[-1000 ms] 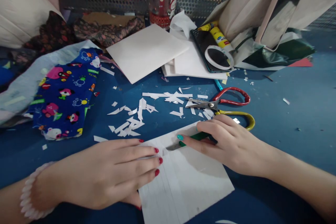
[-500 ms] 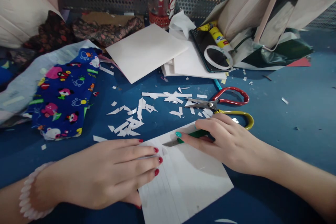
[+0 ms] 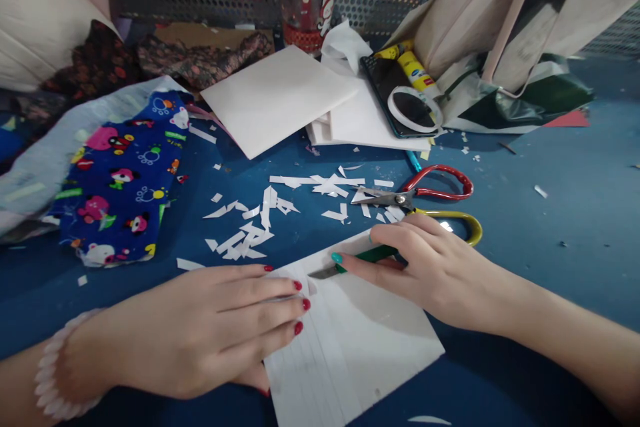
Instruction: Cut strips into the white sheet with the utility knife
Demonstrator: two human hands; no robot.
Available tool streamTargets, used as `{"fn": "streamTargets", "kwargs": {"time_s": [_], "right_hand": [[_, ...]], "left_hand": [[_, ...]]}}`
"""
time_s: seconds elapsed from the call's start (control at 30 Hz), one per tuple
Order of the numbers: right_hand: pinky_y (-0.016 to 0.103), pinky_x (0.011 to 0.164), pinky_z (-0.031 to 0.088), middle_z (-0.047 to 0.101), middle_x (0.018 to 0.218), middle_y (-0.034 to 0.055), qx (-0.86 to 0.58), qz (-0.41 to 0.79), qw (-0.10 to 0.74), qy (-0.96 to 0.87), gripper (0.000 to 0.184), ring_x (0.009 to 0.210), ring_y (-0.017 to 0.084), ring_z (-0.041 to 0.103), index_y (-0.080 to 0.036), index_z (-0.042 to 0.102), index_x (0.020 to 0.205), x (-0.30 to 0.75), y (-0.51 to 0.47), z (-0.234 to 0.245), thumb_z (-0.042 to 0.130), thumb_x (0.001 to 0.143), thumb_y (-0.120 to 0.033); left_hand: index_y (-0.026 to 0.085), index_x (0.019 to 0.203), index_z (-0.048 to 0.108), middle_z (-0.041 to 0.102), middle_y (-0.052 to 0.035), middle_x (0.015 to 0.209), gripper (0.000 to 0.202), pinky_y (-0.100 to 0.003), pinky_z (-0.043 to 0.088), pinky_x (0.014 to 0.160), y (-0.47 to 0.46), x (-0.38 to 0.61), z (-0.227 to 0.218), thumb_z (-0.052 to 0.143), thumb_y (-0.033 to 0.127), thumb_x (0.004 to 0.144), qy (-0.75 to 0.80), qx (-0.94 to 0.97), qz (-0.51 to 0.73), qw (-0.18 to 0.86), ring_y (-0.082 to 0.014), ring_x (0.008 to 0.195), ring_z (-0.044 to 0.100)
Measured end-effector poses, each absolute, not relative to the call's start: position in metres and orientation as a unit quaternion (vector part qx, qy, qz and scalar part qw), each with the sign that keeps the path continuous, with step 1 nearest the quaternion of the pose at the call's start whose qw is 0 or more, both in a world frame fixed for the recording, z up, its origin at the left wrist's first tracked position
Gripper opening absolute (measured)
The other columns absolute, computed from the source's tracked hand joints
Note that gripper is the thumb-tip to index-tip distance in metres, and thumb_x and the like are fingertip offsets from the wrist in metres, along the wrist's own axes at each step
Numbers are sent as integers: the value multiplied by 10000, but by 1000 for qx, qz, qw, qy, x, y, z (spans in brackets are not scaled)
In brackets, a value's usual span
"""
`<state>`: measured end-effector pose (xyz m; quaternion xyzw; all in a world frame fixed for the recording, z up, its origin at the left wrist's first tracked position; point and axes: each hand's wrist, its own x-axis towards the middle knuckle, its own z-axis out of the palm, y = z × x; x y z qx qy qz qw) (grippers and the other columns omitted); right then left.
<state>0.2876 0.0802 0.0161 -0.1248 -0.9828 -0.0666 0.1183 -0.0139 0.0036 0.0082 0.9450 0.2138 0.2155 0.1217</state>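
A white sheet of paper [image 3: 380, 347] with faint ruled lines lies on the blue table near me. My left hand [image 3: 200, 323] rests flat over its left edge, fingers stretched out, thumb at the edge. In my right hand [image 3: 425, 267] is a green utility knife [image 3: 370, 256], held low over the sheet. Its blade points left, the tip close to a small folded or lifted bit of paper by my left fingertips. Whether the blade touches the paper I cannot tell. Just beyond my right hand, scissors [image 3: 403, 199] with red and yellow handles lie spread.
Several white paper scraps [image 3: 245, 240] are scattered ahead. White card [image 3: 280, 100] and a phone [image 3: 395, 93] with a tape roll [image 3: 415, 109] on top lie behind them. Blue patterned fabric [image 3: 125, 180] is left; a red-lidded cup [image 3: 307, 0] stands at the back.
The knife and my right hand have shifted very slightly left. My left hand and the paper stay in place.
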Motion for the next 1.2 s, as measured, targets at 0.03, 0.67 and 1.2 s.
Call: {"fn": "streamTargets", "kwargs": {"time_s": [0.03,0.67,1.2], "right_hand": [[311,774,430,575,964,70,-125,-64,118,-983,434,800,174,506,-194,636,1287,287,80,17,457,934,-16],[336,759,405,548,970,62,-122,-71,137,-980,399,794,200,468,-191,601,1275,286,76,20,481,931,-28],[332,774,392,570,924,45,-138,-60,143,-978,381,773,194,482,-187,585,1256,286,75,19,433,953,-13]], "left_hand": [[162,1061,723,758,-14,1174,324,-268,314,1222,4,-14,8,447,329,1091,216,944,218,121,-129,1178,650],[166,1108,706,750,-8,1198,305,-290,267,1229,1,-14,7,451,332,1090,215,949,199,113,-140,1156,656],[146,1110,698,756,-13,1162,303,-288,229,1244,3,-12,7,448,316,1089,208,950,204,113,-143,1131,645]]}}
